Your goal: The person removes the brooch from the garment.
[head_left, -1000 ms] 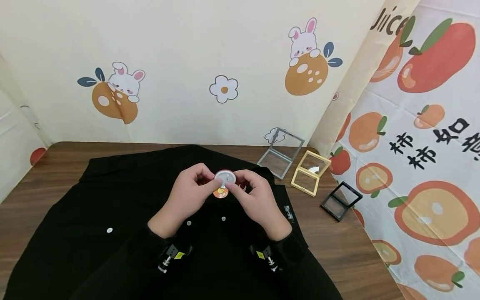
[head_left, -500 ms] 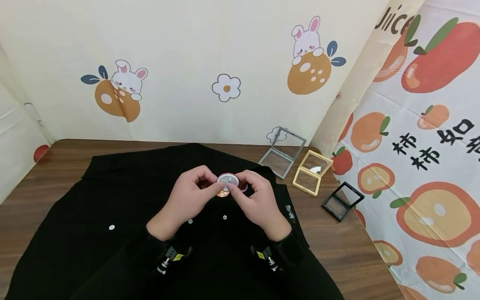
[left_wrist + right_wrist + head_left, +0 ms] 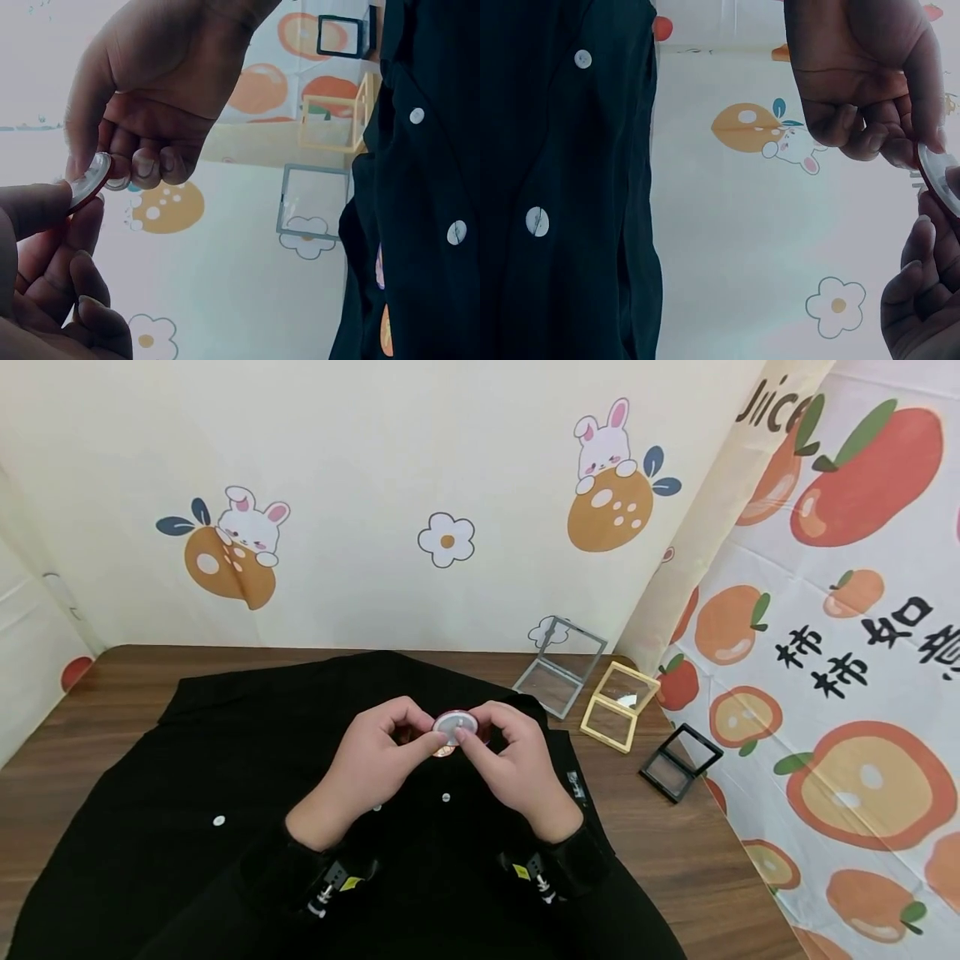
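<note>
Your left hand (image 3: 371,760) and right hand (image 3: 519,762) pinch round, silver-grey-backed, red-rimmed badge (image 3: 448,720), back uppermost, above black fabric shirt (image 3: 262,743). Brace rim with fingers, steady back with thumbs; apply light, even pressure: badge could slip.

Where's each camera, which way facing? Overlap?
Head-worn: looks down and forward at left hand, right hand, black fabric garment.
Left wrist-worn: faces forward-right; both hands show, grey-framed clear square case beyond.
Right wrist-worn: faces forward-left; both hands show, cream printed backdrop beyond.
Wrist views share white red-rimmed disc.
</note>
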A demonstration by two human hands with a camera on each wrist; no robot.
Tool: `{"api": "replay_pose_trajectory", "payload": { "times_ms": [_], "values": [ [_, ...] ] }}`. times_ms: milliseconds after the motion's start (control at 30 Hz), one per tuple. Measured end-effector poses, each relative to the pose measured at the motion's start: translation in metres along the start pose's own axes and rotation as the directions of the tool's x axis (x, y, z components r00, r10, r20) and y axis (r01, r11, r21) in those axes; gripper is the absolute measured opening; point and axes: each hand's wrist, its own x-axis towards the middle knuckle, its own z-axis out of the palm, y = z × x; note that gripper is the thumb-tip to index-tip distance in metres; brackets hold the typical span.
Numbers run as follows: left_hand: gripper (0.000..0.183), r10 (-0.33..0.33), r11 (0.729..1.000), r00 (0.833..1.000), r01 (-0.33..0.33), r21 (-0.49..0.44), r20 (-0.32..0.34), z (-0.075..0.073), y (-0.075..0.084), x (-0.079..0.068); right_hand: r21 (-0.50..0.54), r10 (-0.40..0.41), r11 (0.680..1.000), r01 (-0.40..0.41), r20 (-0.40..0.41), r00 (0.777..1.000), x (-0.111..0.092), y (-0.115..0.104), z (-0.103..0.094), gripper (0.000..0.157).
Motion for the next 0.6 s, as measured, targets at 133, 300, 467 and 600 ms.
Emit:
{"api": "replay_pose_trajectory", "payload": {
  "times_ms": [133,300,467,600],
  "values": [
    [0.010,-0.003,1.000,1.000,0.003,-0.003,-0.002,0.0008,0.0003,-0.0005,0.010,0.003,1.000,-0.003,-0.003,1.000,0.0001,-0.0011,0.0002,0.007],
    [0.010,-0.005,1.000,1.000,0.005,0.003,-0.004,0.0024,-0.0025,0.0014,0.016,0.010,1.000,-0.010,-0.012,1.000,0.0016,-0.0007,0.0015,0.004],
    [0.011,-0.024,1.000,1.000,0.024,0.009,-0.012,0.0039,-0.0062,0.0027,0.016,0.022,1.000,-0.021,-0.010,1.000,0.0013,0.0034,0.0037,0.004],
    [0.011,-0.044,0.999,0.999,0.044,0.001,-0.016,0.0046,-0.0078,0.0022,0.015,0.032,0.999,-0.032,-0.005,0.999,-0.0003,0.0056,0.0059,0.005]
  ]
}}
